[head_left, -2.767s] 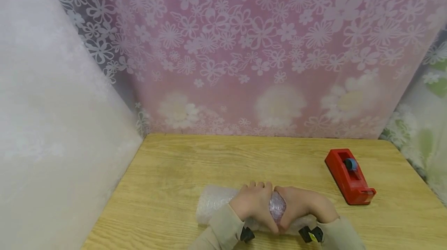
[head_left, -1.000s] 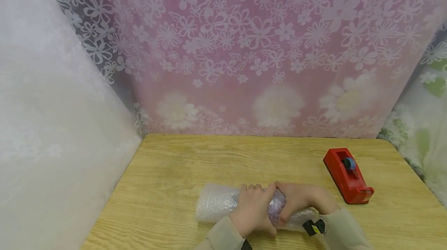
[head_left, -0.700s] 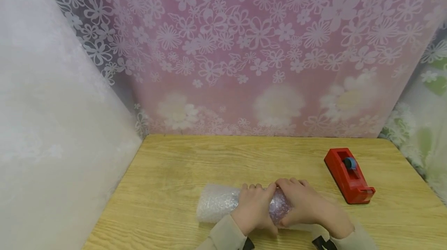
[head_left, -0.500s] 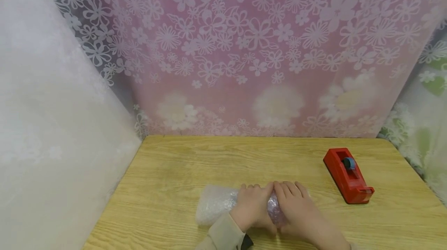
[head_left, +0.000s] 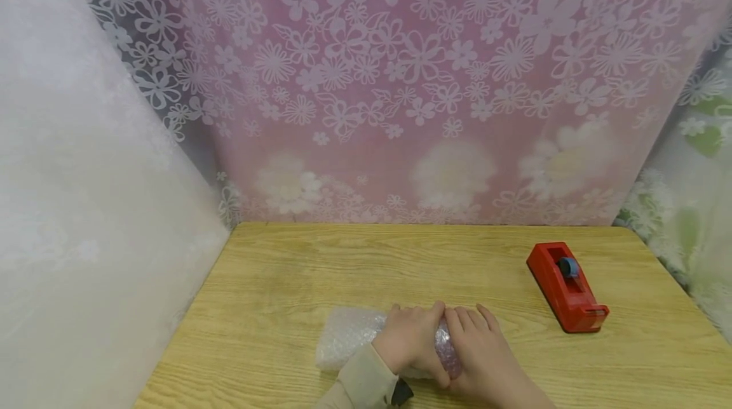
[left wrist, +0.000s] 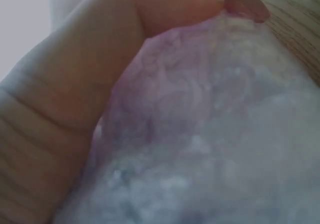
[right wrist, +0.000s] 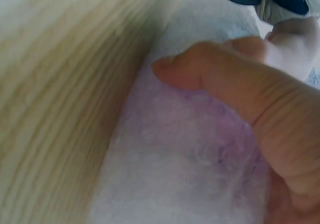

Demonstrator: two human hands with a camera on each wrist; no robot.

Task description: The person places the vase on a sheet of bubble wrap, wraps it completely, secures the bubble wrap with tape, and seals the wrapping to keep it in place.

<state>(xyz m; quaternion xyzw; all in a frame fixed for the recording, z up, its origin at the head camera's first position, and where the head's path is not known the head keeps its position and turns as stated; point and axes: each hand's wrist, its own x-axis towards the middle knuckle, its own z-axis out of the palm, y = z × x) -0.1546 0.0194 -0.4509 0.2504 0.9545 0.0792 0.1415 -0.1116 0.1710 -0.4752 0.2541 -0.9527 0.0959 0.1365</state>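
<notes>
A roll of clear bubble wrap [head_left: 345, 339] lies crosswise at the near part of the table, with something purple [head_left: 446, 348] showing through its layers between my hands. My left hand [head_left: 408, 342] grips the middle of the roll, fingers over the far side and thumb on the near side. Right beside it, my right hand [head_left: 483, 355] grips the roll too and covers its right end in the head view. In the right wrist view, the right thumb [right wrist: 215, 71] lies across the wrap. The left wrist view has the left thumb [left wrist: 75, 83] along the wrap's side.
A red tape dispenser [head_left: 566, 288] holding a blue roll of tape stands on the wooden table [head_left: 366, 263] to the right. Behind the table hangs a pink flowered curtain [head_left: 366, 79]. A pale sheet [head_left: 108, 206] borders the left side.
My right hand has shifted its grip, turning so its fingers point away over the roll and its forearm comes from the near side. The left hand has kept its grip on the roll.
</notes>
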